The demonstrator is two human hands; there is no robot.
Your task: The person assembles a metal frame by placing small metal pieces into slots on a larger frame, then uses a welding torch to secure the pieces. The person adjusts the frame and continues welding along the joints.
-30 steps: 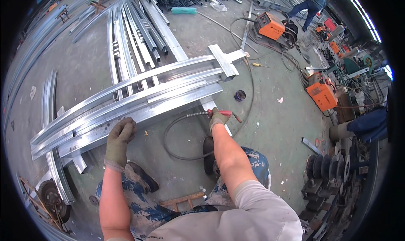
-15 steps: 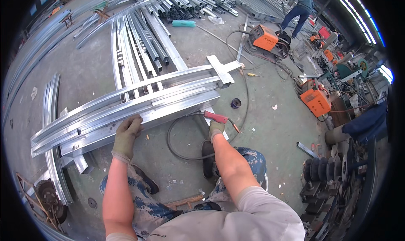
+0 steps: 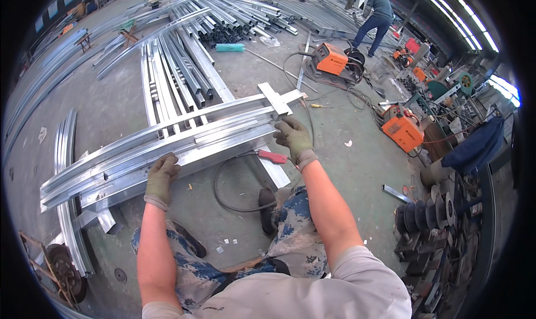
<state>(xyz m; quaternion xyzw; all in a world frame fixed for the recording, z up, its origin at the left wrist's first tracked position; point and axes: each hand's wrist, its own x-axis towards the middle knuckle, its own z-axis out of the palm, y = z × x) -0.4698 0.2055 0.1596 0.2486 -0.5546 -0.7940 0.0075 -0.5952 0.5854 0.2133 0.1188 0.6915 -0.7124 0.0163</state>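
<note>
In front of me, long shiny metal profiles lie side by side, running from lower left to upper right. My left hand, in a green-grey work glove, has its fingers closed over the near edge of the nearest profile. At the right end of the same profile, my gloved right hand grips with curled fingers; the fingertips are partly hidden. Just below that hand, a red-handled welding torch rests on a metal support bar, its cable looping toward the floor. A short metal piece lies across the far profile's right end.
Beyond the work is a pile of metal tubes. Two orange welding machines stand to the right, with cables across the floor. Spools sit at lower right, a wheeled cart at lower left. Another person bends over far off.
My right hand has moved up and away from beside the torch to the profile's right end. The torch lies apart from the hand. My left hand stays at the near edge.
</note>
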